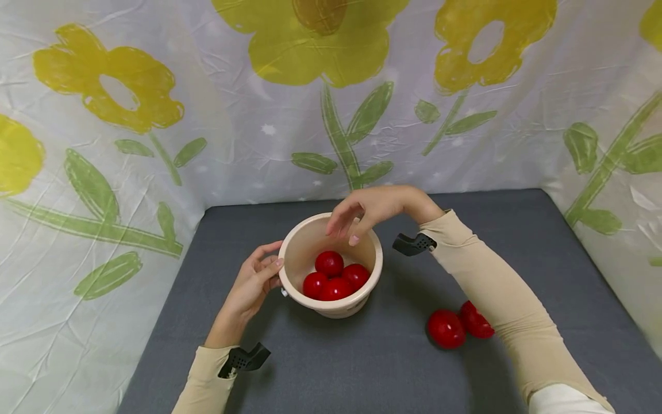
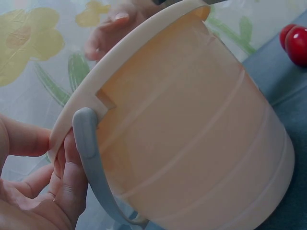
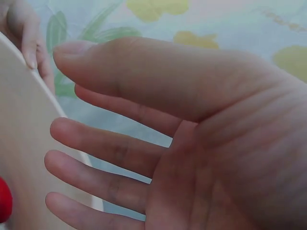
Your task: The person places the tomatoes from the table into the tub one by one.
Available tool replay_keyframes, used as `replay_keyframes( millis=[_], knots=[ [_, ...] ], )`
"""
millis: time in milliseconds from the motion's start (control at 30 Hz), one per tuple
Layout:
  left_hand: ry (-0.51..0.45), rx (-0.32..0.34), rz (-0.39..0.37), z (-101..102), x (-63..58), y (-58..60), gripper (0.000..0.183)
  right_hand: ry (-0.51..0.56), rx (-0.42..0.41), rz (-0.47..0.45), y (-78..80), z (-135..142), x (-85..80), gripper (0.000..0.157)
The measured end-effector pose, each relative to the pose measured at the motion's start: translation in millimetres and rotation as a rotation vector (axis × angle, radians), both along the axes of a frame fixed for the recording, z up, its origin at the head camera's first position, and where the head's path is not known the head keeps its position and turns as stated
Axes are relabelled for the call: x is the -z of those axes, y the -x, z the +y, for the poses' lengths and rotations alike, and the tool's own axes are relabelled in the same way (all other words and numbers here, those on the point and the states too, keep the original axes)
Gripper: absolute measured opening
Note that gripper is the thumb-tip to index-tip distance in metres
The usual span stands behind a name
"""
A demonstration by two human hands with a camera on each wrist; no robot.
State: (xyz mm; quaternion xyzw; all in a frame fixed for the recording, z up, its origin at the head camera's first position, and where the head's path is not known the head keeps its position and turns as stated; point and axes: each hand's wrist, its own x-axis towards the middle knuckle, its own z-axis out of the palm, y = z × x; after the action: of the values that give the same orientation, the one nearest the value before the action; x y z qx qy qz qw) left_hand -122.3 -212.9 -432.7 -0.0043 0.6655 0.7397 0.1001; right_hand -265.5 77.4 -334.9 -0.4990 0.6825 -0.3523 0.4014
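Observation:
A cream bucket (image 1: pixel 305 230) stands slightly tilted on the table, with several shiny red round fruits (image 1: pixel 329 264) inside. My left hand (image 1: pixel 257 280) pinches its rim from the left, thumb on one side and fingers on the other. In the left wrist view the grey handle (image 2: pixel 96 163) hangs down beside those fingers. Over the bucket's far right rim is my right hand (image 1: pixel 369 214), its fingers loosely bent and nothing in them. The right wrist view shows that palm and the spread fingers (image 3: pixel 105 148) bare, with part of a red fruit (image 3: pixel 4 200) at the left edge.
Two more red pieces lie right of the bucket: a round fruit (image 1: pixel 446 329) and an irregular red piece (image 1: pixel 474 321) partly covered by the right sleeve. A dark grey cloth covers the table (image 1: pixel 331 368). A flower-printed curtain (image 1: pixel 233 115) rises behind and at both sides.

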Motion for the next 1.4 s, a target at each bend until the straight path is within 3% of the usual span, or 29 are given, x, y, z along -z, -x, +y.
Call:
replay_keyframes(
  millis=[233, 500, 767, 1100, 1400],
  knots=[
    [0.005, -0.004, -0.005, -0.5, 1.1, 0.6, 0.049, 0.004, 0.084, -0.016, -12.3, 32.6, 2.1, 0.049],
    [0.011, -0.002, 0.000, 0.8, 0.2, 0.3, 0.048, 0.081, 0.169, -0.037, -28.6, 65.6, 9.3, 0.050],
    [0.012, -0.006, -0.002, 2.2, -0.2, 0.8, 0.047, 0.092, 0.246, -0.034, -51.9, 105.1, 34.0, 0.046],
    [0.003, -0.008, 0.001, 1.0, -1.0, 0.7, 0.046, -0.124, 0.266, -0.109, -85.4, 136.8, 81.3, 0.052],
    [0.003, -0.010, -0.006, 2.7, -0.8, -0.6, 0.047, -0.240, 0.247, -0.153, -97.6, 151.8, 109.3, 0.058]
  ],
)
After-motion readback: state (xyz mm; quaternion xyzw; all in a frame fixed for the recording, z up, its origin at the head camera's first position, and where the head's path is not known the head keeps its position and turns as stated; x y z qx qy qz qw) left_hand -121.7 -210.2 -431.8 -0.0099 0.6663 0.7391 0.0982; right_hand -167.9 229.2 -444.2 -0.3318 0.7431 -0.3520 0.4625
